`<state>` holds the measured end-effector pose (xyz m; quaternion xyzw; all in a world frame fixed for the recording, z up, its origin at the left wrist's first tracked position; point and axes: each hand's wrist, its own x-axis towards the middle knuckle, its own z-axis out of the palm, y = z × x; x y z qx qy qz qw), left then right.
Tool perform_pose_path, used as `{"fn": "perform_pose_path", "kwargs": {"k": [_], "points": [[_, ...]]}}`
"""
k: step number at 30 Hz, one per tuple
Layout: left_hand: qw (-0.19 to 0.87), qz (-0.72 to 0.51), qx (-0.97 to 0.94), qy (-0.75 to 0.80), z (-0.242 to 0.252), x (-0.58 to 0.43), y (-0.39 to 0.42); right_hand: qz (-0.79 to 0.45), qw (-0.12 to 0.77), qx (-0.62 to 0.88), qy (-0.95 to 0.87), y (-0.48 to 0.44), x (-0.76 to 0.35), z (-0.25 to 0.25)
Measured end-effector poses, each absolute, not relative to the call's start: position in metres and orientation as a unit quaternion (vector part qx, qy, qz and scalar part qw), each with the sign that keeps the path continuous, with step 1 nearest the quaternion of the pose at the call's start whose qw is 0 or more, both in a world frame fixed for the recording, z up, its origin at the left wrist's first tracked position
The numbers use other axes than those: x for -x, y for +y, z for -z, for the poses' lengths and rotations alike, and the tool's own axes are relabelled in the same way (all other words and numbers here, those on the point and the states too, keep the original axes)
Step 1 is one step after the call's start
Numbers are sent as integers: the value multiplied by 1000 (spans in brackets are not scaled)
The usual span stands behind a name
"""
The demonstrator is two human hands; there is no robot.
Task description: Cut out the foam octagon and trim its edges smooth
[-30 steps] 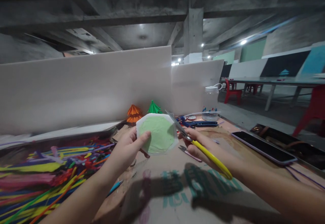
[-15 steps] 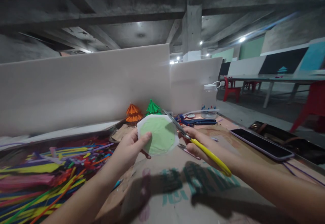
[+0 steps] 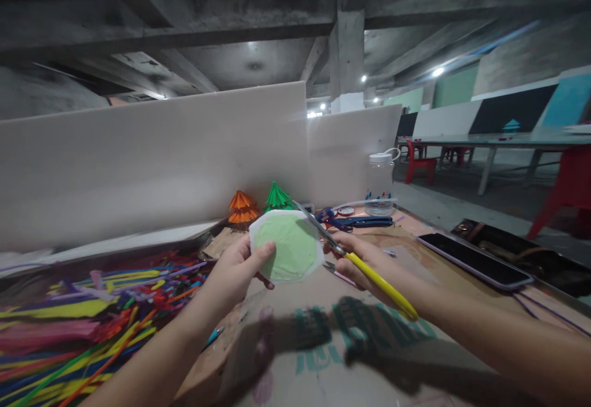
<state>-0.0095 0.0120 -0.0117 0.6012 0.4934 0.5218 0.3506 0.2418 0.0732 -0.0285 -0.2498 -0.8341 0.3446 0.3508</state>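
Note:
Pinched at its left edge by my left hand (image 3: 247,256) is a roughly eight-sided paper piece (image 3: 290,247), pale green with a white border. The thumb lies on the green face, with the other fingers behind. My right hand (image 3: 360,259) is closed around a pair of yellow-handled scissors (image 3: 376,284). Their blade points up and left, along the paper's upper right edge. I cannot tell whether the blade touches the paper. A second pointed metal tip shows below my right fingers. Both hands are above the cardboard (image 3: 318,358) with green lettering.
Colourful pipe cleaners (image 3: 87,314) heap at the left. An orange folded tree (image 3: 242,207) and a green one (image 3: 277,195) stand behind the paper. At the right are a phone (image 3: 475,261), a clear bottle (image 3: 380,185) and blue-handled tools (image 3: 364,222). A white partition (image 3: 161,161) rises behind.
Almost nothing differs. The view has shifted very slightly, and both hands keep the same grip on the paper and the scissors.

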Motion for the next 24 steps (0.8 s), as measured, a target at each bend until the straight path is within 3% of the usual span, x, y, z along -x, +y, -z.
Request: {"fn": "perform_pose_path", "kwargs": {"k": [24], "points": [[386,-522,-583,488,14,15,16,-384,347,276,-810,75,-239,32]]}}
